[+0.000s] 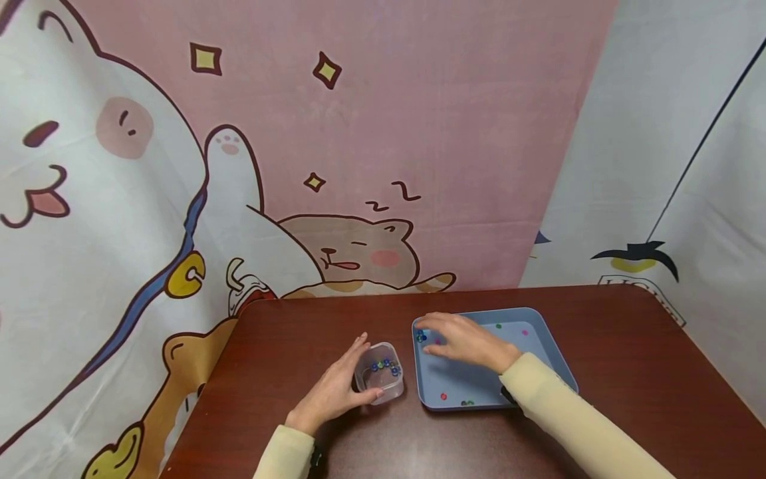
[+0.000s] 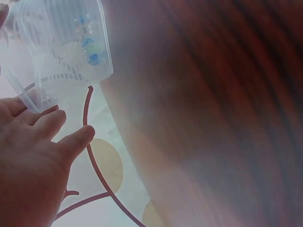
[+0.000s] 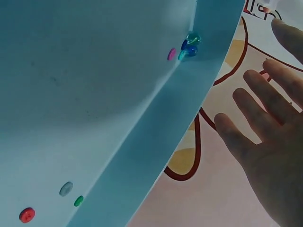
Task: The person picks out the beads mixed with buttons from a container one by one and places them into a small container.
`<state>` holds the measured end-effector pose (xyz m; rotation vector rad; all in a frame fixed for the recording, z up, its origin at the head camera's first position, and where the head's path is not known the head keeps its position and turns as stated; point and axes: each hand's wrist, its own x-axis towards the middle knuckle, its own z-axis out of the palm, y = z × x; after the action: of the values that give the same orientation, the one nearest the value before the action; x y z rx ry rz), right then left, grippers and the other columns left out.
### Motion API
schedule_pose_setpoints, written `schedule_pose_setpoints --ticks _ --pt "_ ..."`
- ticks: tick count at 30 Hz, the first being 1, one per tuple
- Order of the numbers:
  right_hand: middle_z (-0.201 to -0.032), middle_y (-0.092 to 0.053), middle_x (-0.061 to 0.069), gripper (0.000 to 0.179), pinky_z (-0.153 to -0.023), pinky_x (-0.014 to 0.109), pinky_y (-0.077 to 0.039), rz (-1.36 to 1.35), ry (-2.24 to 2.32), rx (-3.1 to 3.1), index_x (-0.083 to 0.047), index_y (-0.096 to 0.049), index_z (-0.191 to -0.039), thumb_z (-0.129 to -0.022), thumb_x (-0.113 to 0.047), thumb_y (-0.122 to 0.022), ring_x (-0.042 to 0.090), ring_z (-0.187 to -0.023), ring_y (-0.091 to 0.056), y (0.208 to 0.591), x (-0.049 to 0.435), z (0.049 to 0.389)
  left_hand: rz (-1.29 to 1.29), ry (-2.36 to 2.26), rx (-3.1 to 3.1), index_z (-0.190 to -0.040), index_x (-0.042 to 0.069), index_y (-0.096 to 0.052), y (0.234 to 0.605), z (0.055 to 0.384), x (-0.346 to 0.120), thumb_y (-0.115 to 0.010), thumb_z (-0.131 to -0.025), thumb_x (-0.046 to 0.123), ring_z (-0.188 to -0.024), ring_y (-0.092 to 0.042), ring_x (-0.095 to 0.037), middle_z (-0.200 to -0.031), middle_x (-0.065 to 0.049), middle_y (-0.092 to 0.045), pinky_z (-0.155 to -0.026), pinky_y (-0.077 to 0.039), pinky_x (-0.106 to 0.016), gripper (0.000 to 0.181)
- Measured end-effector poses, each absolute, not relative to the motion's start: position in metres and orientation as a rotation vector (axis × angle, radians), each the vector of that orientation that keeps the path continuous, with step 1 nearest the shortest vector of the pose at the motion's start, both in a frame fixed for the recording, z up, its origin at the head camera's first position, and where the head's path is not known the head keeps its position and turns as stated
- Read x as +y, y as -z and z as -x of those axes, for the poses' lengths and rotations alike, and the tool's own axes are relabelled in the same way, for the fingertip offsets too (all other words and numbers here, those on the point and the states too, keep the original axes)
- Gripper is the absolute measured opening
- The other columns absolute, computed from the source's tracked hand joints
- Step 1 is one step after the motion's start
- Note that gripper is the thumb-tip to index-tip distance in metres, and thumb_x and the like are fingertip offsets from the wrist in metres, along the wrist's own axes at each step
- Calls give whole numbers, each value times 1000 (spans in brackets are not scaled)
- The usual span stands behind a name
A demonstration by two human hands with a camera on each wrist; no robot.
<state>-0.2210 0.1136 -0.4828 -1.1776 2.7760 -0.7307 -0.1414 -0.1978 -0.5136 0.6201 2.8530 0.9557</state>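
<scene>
Head view: from my end, two bare hands over a dark wooden table (image 1: 311,326). Left hand (image 1: 332,392) holds the small clear box (image 1: 389,394) lightly, thumb on the near side, fingers round the far side. Box stands just left of the blue tray (image 1: 461,377). Right hand (image 1: 463,339) hangs over the tray's upper left part, fingers spread, thumb apart from them; I see nothing in its grip.

Progress, as I judge it: part done. A short row of marbles (image 1: 380,365), mostly blue, lies inside the box. Left to deal with: a tray cluster (image 1: 421,336) of blue and greenish marbles, tucked in the corner near the right fingertips.

Buttons are scattered on the tray floor: a red button (image 1: 443,396) by the near edge, a pink button (image 1: 524,332) toward the far right, and, on my right wrist feed, a green button (image 3: 78,201) against the wall. I see none in the box, though the left wrist feed is hazy, so I hold that loosely and give no marble count.
</scene>
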Motion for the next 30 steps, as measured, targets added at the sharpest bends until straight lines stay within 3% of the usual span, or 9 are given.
schedule_pose_setpoints --ticks 8,18,30 --pt "-141 -63 11 45 -107 50 -48 1150 742 2748 -8 -69 -134 -95 -28 -78 29 -130 -60 492 112 228 -603 -955 2839 -160 10 -38 512 141 -198 -81 -86 52 -151 -35 -29 -172 -5 -21 -113 -40 -55 96" --pt "-137 -66 12 42 -108 50 -47 1108 752 2752 -8 -70 -131 -94 -25 -78 30 -130 -60 508 109 232 -580 -954 2837 -159 10 -38 513 140 -197 -78 -85 61 -150 -37 -29 -172 -7 -22 -113 -41 -54 98" --pt "-138 -65 12 40 -108 51 -46 1056 786 2751 -8 -71 -131 -95 -26 -78 31 -131 -59 519 109 236 -554 -970 2836 -160 11 -38 514 140 -196 -82 -86 50 -151 -34 -30 -172 -3 -22 -113 -39 -57 95"
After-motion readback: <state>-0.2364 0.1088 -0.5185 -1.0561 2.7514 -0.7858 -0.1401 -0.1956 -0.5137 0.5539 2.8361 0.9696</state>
